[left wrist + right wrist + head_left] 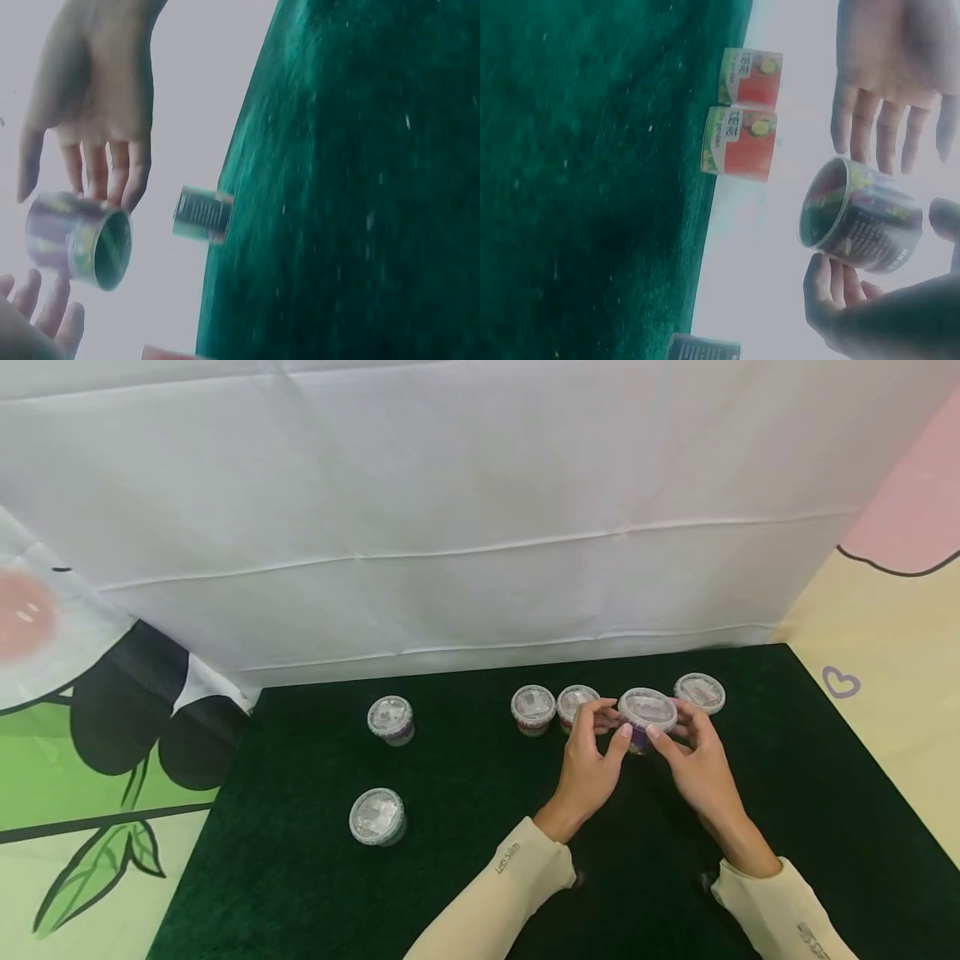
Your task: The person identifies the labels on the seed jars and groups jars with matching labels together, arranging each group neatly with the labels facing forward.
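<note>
Between both hands is a round plastic cup with a clear lid (648,708) and a purple printed label. My left hand (588,772) holds its left side, thumb at the front and fingers behind. On the other side, my right hand (708,777) grips it with the thumb against the front. In the right wrist view, the cup (866,217) is tilted and raised off the table, its base showing. The left wrist view shows the same cup (79,238), blurred, with the right hand's fingers on it.
Two red-labelled cups, one near the middle (533,708) and one beside it (576,703), stand left of the hands. Another lidded cup (700,692) stands behind the right hand. Two more, one farther back (391,718) and one nearer (377,817), stand on the left of the green cloth (465,877).
</note>
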`<state>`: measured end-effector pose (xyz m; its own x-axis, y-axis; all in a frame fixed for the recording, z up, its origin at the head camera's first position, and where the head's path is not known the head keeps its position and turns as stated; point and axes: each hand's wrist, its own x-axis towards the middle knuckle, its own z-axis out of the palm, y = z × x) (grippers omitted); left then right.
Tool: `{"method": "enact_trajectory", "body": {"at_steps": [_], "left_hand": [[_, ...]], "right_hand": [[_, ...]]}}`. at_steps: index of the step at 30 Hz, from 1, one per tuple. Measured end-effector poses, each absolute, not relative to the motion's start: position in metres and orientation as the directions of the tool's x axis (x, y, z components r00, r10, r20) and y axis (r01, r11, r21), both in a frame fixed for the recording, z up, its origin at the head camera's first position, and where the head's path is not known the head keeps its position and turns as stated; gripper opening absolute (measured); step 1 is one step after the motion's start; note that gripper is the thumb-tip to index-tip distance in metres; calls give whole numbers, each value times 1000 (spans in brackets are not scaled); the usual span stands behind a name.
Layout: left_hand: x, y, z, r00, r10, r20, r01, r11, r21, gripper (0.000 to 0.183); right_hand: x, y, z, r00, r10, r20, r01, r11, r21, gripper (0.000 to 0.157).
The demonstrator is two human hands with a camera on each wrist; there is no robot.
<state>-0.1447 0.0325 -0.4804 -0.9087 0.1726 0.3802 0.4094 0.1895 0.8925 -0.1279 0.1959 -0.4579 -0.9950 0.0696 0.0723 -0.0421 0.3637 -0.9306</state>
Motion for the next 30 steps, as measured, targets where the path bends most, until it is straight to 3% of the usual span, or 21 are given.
{"method": "enact_trajectory", "body": {"at_steps": [12, 22, 30], "left_hand": [[-141, -1, -483, -921, 207, 329, 368, 189, 910, 46], [-135, -32, -485, -927, 313, 207, 273, 183, 945, 60], [-128, -50, -487, -922, 359, 144, 229, 205, 952, 60]], "right_hand": [[-117, 184, -455, -996, -84, -13, -18, 356, -934, 61], [-113, 167, -460, -980, -199, -21, -50, 345, -937, 55], [-112, 157, -462, -957, -290, -11, -81, 302, -950, 52]]}}
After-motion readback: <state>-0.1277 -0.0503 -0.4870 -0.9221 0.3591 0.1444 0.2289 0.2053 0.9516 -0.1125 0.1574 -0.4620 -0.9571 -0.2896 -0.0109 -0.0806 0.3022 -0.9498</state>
